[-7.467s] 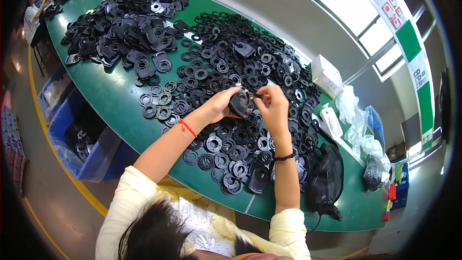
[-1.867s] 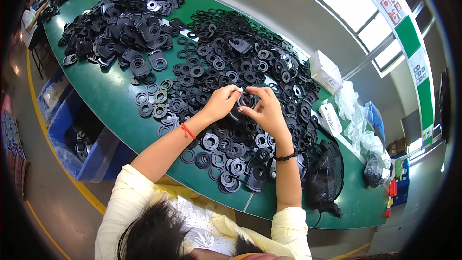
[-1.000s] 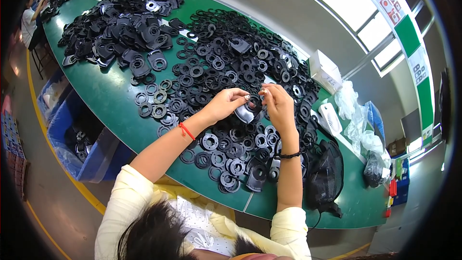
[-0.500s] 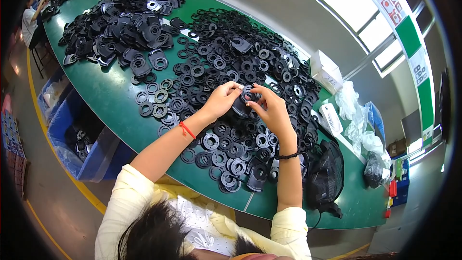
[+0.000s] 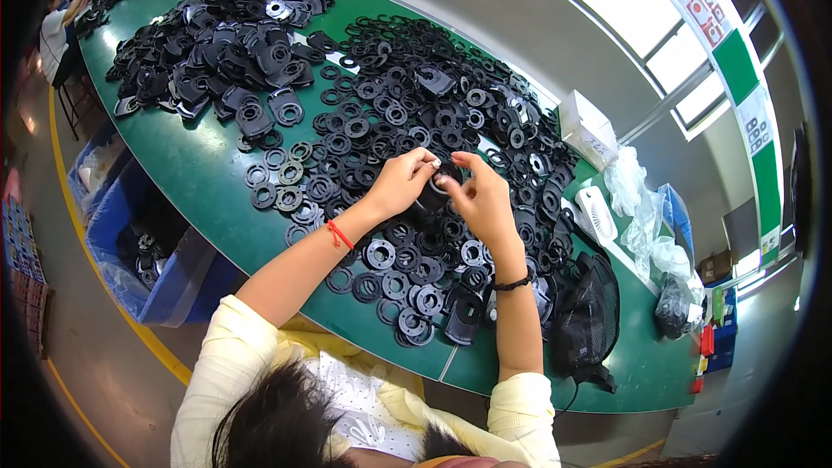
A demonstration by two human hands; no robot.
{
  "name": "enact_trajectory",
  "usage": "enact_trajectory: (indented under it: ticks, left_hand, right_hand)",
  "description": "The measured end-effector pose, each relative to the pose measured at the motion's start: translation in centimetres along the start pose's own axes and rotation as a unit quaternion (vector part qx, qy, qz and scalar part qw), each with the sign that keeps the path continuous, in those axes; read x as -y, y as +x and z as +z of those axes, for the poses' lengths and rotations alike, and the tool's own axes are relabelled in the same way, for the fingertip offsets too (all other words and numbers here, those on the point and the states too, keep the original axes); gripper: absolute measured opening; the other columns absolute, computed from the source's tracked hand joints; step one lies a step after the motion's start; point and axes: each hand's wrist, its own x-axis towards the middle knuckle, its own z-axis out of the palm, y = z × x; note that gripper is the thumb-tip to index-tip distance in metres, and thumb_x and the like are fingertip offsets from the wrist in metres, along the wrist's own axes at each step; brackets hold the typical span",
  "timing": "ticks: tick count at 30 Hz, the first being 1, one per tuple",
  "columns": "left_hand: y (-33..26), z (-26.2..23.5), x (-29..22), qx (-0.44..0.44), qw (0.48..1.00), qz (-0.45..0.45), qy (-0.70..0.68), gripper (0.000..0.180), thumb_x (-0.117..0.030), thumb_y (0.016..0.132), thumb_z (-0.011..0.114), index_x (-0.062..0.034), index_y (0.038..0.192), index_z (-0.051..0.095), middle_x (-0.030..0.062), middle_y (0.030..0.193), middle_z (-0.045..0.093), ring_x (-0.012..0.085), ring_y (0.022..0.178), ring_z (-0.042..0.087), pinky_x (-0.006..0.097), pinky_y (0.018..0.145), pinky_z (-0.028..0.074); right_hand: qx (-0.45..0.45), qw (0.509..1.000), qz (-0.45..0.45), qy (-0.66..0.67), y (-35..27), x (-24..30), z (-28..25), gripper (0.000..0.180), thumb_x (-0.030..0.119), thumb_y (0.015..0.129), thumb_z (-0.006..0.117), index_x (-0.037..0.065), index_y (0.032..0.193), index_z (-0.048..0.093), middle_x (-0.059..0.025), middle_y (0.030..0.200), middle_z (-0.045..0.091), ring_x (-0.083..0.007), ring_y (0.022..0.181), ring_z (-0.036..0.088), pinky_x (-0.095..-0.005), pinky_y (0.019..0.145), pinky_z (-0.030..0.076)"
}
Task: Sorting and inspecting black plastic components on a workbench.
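Above the heap of parts, my left hand (image 5: 402, 182) pinches a black plastic part with a round opening (image 5: 438, 180) by its edge, thumb and forefinger closed on it. My right hand (image 5: 484, 201) is at the part's other side, with the thumb pressed over the round opening and the forefinger raised along the far rim. The part's lower portion is dark and partly covered by my fingers. Beneath both hands lie many loose black rings (image 5: 381, 253), some flat, some overlapping.
A pile of black plastic housings (image 5: 234, 52) covers the left part of the green table (image 5: 199, 175). To the right are a black mesh bag (image 5: 589, 316), a white handheld fan (image 5: 595, 212), a white box (image 5: 588, 126) and clear plastic bags (image 5: 637, 199). Blue lined bins (image 5: 186, 282) stand at left.
My right hand has shifted slightly left, its thumb moving over the part's opening while the forefinger spreads away from it. My left hand stays almost in place.
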Motion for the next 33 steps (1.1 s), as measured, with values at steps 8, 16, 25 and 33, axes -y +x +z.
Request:
enact_trajectory:
  ticks: [8, 16, 25, 33]
  left_hand:
    - [-0.6, 0.3, -1.7, 0.059, 0.996, 0.026, 0.055, 0.016, -0.014, 0.091, 0.052, -0.0004, 0.094, 0.060, 0.0060, 0.070, 0.064, 0.0055, 0.057, 0.050, 0.023, 0.051, 0.039]
    - [-0.1, 0.3, -1.4, -0.005, 1.000, -0.009, -0.012, 0.033, -0.029, 0.091, 0.055, -0.0013, 0.109, 0.052, 0.0066, 0.080, 0.064, 0.0081, 0.069, 0.060, 0.022, 0.060, 0.046]
    - [-0.1, -0.4, -2.6, 0.036, 0.963, -0.132, -0.230, 0.027, -0.027, 0.095, 0.049, -0.0064, 0.111, 0.046, 0.0042, 0.093, 0.062, 0.0113, 0.080, 0.062, 0.026, 0.070, 0.052]
    - [-0.3, 0.4, -1.4, 0.078, 0.989, -0.044, -0.114, 0.024, -0.013, 0.091, 0.053, -0.0032, 0.112, 0.048, 0.0038, 0.082, 0.063, 0.0062, 0.071, 0.059, 0.022, 0.055, 0.048]
  right_hand:
    - [0.000, 0.998, 0.070, -0.007, 0.1, -1.6, -0.4, 0.019, 0.014, 0.086, 0.059, -0.004, 0.082, 0.064, -0.0075, 0.061, 0.061, -0.0090, 0.053, 0.055, -0.0239, 0.050, 0.042]
    - [-0.035, 0.990, 0.123, 0.058, 0.5, -1.7, -0.7, 0.021, 0.017, 0.087, 0.059, -0.003, 0.081, 0.062, -0.0067, 0.060, 0.059, -0.0097, 0.052, 0.055, -0.0241, 0.050, 0.043]
    - [0.128, 0.935, 0.185, 0.274, 0.2, -1.6, -1.4, 0.018, 0.015, 0.090, 0.057, -0.001, 0.093, 0.052, -0.0047, 0.081, 0.059, -0.0111, 0.066, 0.061, -0.0214, 0.053, 0.046]
    - [0.029, 0.979, 0.136, 0.148, 0.2, -2.6, -0.6, 0.017, 0.015, 0.086, 0.062, -0.002, 0.088, 0.059, -0.0035, 0.068, 0.061, -0.0061, 0.058, 0.055, -0.0203, 0.053, 0.043]
